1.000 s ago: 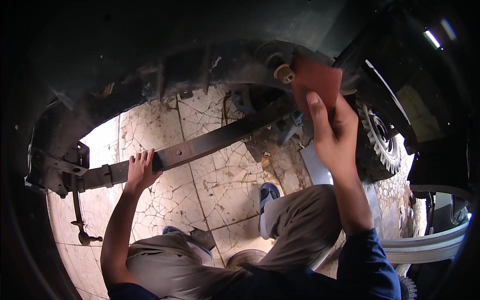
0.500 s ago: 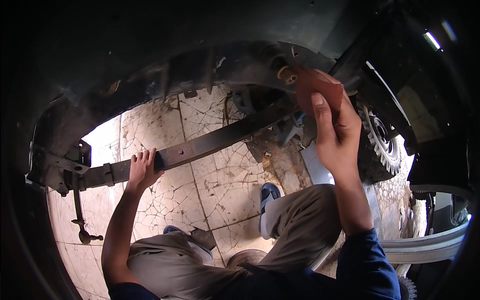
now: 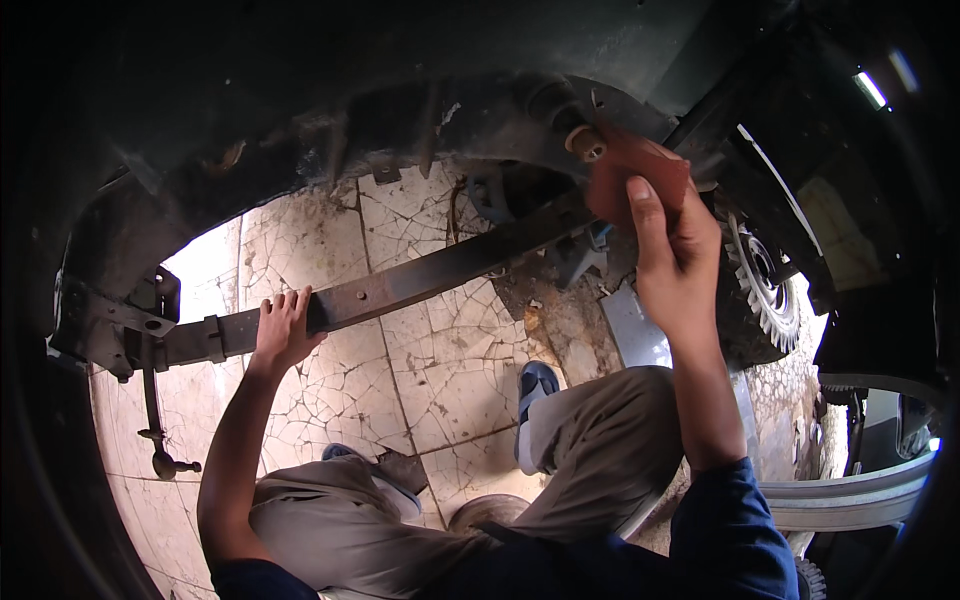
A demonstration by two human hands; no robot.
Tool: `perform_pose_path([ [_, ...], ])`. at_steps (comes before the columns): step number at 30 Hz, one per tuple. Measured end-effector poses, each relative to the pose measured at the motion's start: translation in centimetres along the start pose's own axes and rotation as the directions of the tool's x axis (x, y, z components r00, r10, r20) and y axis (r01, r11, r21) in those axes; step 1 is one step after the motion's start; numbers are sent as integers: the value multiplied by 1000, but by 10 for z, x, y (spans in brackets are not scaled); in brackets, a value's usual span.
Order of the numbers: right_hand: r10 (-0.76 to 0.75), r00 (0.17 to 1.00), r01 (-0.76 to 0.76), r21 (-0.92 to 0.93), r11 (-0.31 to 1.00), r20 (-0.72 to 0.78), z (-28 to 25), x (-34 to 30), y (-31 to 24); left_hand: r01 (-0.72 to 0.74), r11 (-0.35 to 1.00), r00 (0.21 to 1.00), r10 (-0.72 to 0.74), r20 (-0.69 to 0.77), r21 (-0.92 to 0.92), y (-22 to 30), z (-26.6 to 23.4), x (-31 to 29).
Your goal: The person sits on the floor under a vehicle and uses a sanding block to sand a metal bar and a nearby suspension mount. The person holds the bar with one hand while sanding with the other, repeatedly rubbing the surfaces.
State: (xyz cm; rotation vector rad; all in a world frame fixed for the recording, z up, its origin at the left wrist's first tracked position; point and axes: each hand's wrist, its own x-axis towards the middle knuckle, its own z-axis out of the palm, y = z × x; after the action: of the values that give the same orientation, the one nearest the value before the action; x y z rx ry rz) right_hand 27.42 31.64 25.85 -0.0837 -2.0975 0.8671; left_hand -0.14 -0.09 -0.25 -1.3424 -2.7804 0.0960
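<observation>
A folded reddish-brown sheet of sandpaper is pinched between the thumb and fingers of my right hand. It is held up beside the round, brown end of a metal pin that juts from the dark vehicle frame; whether the two touch, I cannot tell. Lower on the left, my left hand grips a long dark leaf spring, its fingers over the far edge. A small bolt head shows on the spring, just right of that hand.
A dark body panel arches overhead. From the spring's left end hangs a short link rod. At right are a toothed metal wheel and a curved silver rim. Cracked tiles cover the floor beneath my legs.
The sandpaper and the pin end sit slightly differently in view, with my right hand's pinch unchanged. My left hand stays on the leaf spring. The whole view has shifted a little.
</observation>
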Motion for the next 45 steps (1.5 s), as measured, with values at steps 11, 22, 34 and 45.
perform_pose_path([
  [11, -63, 998, 63, -5, 998, -15, 0, -1, -9, 21, 1000, 999, -20, 25, -6, -1, 3, -3],
  [22, -254, 967, 256, -170, 952, 34, -3, 5, 0, 7, 1000, 1000, -7, -5, 3, -1, 2, -4],
  [34, -79, 997, 80, -66, 995, 16, 1, 0, -4, -1, 1000, 1000, 1, 9, 14, -1, 2, -3],
  [45, -136, 991, 136, -38, 990, 11, 0, -1, -7, 1, 1000, 1000, -1, -7, 22, 0, 4, -3],
])
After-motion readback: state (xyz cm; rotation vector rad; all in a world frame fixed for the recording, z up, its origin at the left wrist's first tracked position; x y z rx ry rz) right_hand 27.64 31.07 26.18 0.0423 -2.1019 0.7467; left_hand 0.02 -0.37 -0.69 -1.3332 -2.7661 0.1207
